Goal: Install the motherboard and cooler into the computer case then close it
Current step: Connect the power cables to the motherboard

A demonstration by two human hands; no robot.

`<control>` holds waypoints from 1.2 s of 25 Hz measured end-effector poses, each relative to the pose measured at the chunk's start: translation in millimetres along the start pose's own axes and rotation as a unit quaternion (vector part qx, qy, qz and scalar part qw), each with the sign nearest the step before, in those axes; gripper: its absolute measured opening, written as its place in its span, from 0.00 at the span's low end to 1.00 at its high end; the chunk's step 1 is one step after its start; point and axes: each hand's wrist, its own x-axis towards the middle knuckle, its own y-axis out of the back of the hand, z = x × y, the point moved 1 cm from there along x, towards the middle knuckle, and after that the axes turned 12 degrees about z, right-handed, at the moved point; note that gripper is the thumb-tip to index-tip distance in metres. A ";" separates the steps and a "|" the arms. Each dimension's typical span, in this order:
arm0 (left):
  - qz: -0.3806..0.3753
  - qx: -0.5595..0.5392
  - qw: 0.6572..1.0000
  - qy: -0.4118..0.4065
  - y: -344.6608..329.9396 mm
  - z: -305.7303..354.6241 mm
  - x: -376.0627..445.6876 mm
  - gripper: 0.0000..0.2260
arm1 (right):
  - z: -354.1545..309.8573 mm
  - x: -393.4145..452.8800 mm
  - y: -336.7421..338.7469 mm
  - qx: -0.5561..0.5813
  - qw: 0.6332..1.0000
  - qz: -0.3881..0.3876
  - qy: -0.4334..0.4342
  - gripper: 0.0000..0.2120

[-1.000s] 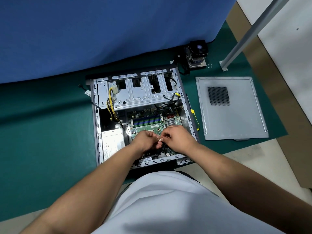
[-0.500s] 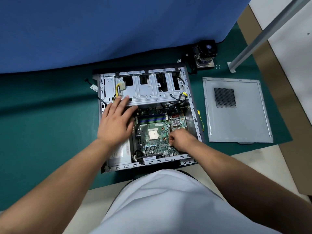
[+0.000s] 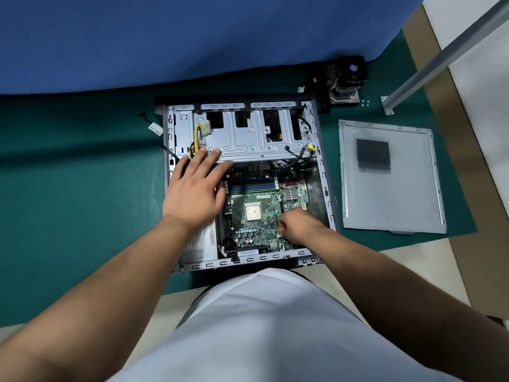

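Your right hand (image 3: 298,226) is curled tight over the green motherboard (image 3: 256,216); whether that grip holds anything you cannot tell. Your left hand (image 3: 194,188) lies flat, fingers spread, beside it. The board sits inside the open computer case (image 3: 321,172), bare CPU showing; the cooler (image 3: 347,78) stands apart on the desk (image 3: 68,202).

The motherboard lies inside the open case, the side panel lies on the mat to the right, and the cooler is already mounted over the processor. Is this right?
Not quite. The head view shows the cooler standing on the mat behind the case; the processor on the motherboard is bare. The side panel does lie to the right.
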 end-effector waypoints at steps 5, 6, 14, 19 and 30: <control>0.004 0.001 1.000 0.002 -1.1 -1.7 -0.2 0.25 | -3.5 0.3 2.0 -0.036 0.999 0.002 0.028 0.08; 0.006 0.001 1.000 0.002 -1.3 -1.7 -0.4 0.25 | -3.7 -0.1 2.6 -0.037 0.999 0.001 0.030 0.08; 0.006 0.005 1.000 -0.003 -1.5 -1.4 -0.3 0.26 | -2.3 -1.2 2.6 -0.020 0.999 0.011 0.032 0.08; -0.001 0.007 1.000 -0.001 0.1 -0.8 0.1 0.26 | -2.0 -0.7 1.3 -0.034 0.999 0.009 0.037 0.09; -0.008 0.007 1.000 -0.002 3.2 -0.2 1.0 0.27 | -5.6 1.1 -0.1 -0.069 0.996 0.000 0.060 0.09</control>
